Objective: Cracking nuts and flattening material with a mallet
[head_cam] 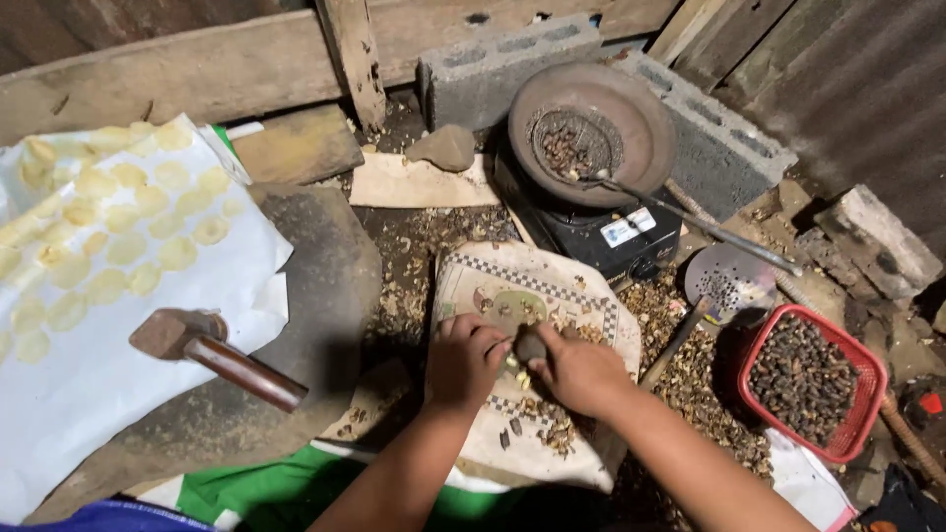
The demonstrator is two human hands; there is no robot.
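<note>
Both hands pinch one small dark roasted seed (530, 344) between them — left hand (466, 361), right hand (581, 372) — over a patterned cloth (552, 286).

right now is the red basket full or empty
Nearly full: the red basket holds a heap of small dark nuts reaching close to its rim, with no bare bottom showing.

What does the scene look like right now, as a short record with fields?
left hand: touching a dark nut
right hand: gripping the same nut
under hands: patterned cloth with shell bits
left side: hammer on a stone slab, white sheet of pale flat pieces
right side: red basket of dark nuts
behind: pan on a stove
</note>
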